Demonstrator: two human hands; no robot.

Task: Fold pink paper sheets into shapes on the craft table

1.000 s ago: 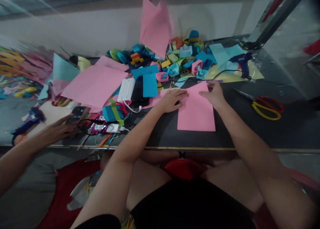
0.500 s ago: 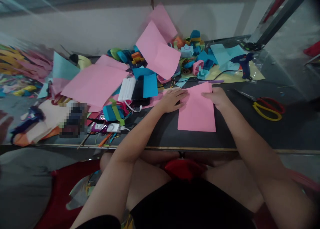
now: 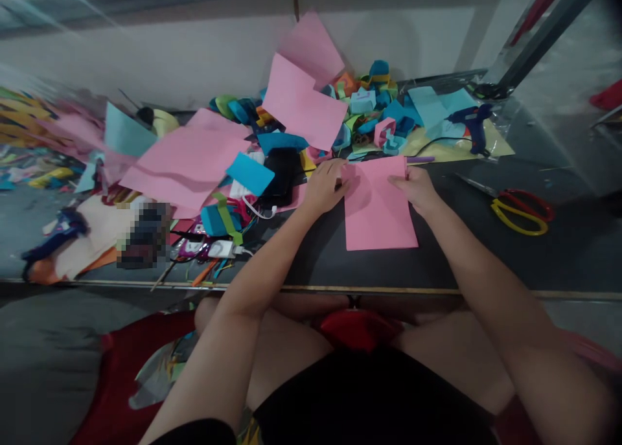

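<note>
A pink sheet of paper (image 3: 376,212) lies on the dark table in front of me. My left hand (image 3: 325,186) grips its far left corner, fingers curled on the edge, which is lifted a little. My right hand (image 3: 413,187) pinches the far right corner. Both hands are at the sheet's far edge, about a hand's width apart.
Loose pink sheets (image 3: 304,105), (image 3: 187,157) and a heap of blue, green and orange paper shapes (image 3: 369,108) fill the table's far side. A blue glue gun (image 3: 469,121) lies at the back right, yellow-and-red scissors (image 3: 519,208) on the right. Chargers, cables and a black phone (image 3: 282,173) lie left.
My left hand has moved from the sheet's middle to its far left corner and lifted it. A loose pink sheet has settled onto the pile. Another person's hand at left has gone.
</note>
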